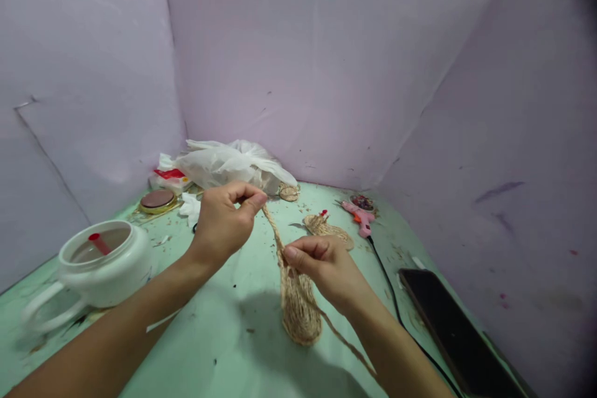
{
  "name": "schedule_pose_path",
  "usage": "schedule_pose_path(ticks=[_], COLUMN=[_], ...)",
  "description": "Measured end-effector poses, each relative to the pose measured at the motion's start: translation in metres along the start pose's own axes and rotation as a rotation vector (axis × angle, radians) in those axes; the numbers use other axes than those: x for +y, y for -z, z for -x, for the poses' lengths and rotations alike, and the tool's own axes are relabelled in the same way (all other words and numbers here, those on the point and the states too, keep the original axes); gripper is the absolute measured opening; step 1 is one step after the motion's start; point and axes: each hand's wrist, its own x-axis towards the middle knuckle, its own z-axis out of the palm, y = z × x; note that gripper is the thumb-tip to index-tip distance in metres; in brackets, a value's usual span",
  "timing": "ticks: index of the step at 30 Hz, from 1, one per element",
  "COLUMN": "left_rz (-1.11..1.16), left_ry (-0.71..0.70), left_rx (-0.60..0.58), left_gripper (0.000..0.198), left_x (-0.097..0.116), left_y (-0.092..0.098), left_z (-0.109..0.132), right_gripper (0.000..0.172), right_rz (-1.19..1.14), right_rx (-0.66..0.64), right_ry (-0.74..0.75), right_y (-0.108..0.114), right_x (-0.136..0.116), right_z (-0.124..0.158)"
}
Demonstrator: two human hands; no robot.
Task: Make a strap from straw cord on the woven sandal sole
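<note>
My left hand (pixel 228 214) is closed in a pinch on the upper end of a braided jute cord (pixel 273 224). Lower down, my right hand (pixel 321 264) pinches the same cord where it meets a sole-shaped piece of coiled jute (pixel 301 317). That piece hangs below my right fingers, above the green table. A loose jute strand (pixel 342 339) trails from it toward the lower right, passing under my right forearm. My right fingers partly hide the top of the coiled piece. Behind my right hand lies another coiled jute piece (pixel 333 231) with a small red bit on it.
A white mug (pixel 112 267) with a red stick stands at left. Behind are a round compact (pixel 158 200) and a white plastic bag (pixel 228 165). A pink glue gun (pixel 361 217) with a black cord (pixel 392 289) and a dark phone (pixel 448 323) lie at right. Walls enclose the table.
</note>
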Motion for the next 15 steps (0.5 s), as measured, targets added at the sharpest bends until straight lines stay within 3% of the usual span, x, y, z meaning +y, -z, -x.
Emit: schedule_pose_path(ticks=[5, 9, 12, 15], left_rz=[0.067, -0.008, -0.012, 0.053], left_ry=[0.038, -0.086, -0.164, -0.097], left_rx=[0.032, 0.048, -0.017, -0.102], left_gripper=[0.016, 0.014, 0.015, 0.015], left_x=[-0.0034, -0.0006, 0.0010, 0.0026], left_y=[-0.0047, -0.0036, -0.0020, -0.0029], left_z=[0.0045, 0.0048, 0.0025, 0.0025], right_gripper=[0.022, 0.022, 0.025, 0.021], right_rz=[-0.026, -0.089, -0.061, 0.096], right_rx=[-0.081, -0.107, -0.069, -0.004], right_ry=[-0.065, -0.135, -0.168, -0.135], right_y=[-0.0012, 0.0030, 0.0062, 0.0069], right_x=[-0.0027, -0.0037, -0.0040, -0.0048], right_z=[0.0022, 0.0024, 0.0040, 0.0053])
